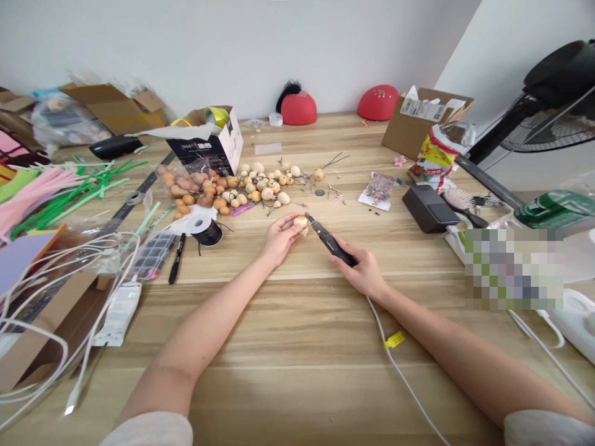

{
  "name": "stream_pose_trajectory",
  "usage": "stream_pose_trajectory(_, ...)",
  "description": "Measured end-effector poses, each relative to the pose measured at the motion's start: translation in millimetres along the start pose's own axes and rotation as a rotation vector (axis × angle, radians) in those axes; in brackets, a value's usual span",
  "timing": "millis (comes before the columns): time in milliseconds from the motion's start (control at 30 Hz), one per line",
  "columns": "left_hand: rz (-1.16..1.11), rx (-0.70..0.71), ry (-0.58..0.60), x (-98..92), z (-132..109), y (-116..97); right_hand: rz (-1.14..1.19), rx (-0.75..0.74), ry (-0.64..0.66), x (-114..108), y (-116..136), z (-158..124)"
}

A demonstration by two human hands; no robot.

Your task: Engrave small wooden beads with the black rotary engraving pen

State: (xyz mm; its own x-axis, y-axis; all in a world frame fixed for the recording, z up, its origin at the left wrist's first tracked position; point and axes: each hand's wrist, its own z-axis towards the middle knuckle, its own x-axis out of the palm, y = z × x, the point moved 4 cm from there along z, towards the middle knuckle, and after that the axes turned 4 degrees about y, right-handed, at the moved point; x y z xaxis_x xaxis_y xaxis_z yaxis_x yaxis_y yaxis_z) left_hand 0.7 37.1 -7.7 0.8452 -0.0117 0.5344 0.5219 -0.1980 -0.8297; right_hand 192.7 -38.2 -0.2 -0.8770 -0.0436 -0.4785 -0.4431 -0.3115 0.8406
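Between the fingertips of my left hand (279,238) is a small pale, roundish nut-like piece (301,221). My right hand (360,267) wraps round a black rotary tool (331,241), its tip pointing left and lying right beside the pale piece; whether they touch I cannot tell. A white cord (390,353) with a yellow tag runs from the tool toward the near edge. Beyond my hands lies a heap of similar pale pieces (267,186), some with dark strings. Brown rounder ones (218,189) lie left of them, partly in a clear bag.
A spool of black cord (207,232), a black marker (176,259) and a compartment box (153,255) lie to the left, near tangled white cables (88,279). At right are a black box-shaped device (430,209), a hairbrush (465,207) and a fan (553,93). Cardboard boxes and two red domes (298,109) stand behind.
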Motion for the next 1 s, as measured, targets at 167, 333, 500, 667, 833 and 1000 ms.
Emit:
stream_pose_trajectory(167, 0.004, -0.003, 0.008, 0.0, -0.1, 0.0, -0.008, 0.016, 0.004, -0.3, 0.8, -0.3)
stream_pose_trajectory(333, 0.001, -0.006, -0.004, -0.6, -0.2, 0.0, -0.002, 0.018, 0.017, 0.1, 1.3, -0.4)
stream_pose_trajectory(500, 0.003, -0.003, -0.01, -0.2, -0.5, -0.1, 0.001, -0.003, 0.032, 0.9, 1.2, 0.0)
stream_pose_trajectory(667, -0.012, -0.015, -0.008, 1.4, -0.2, -1.2, -0.006, 0.023, -0.014, 0.0, -1.4, 0.5)
stream_pose_trajectory(833, -0.027, -0.038, -0.022, 0.5, 0.8, -3.7, -0.003, 0.022, -0.022, 0.1, -2.2, 1.0)
stream_pose_trajectory(1000, -0.021, -0.024, -0.045, 0.4, -0.2, -5.4, 0.009, 0.033, -0.008, 0.0, -2.0, 1.8)
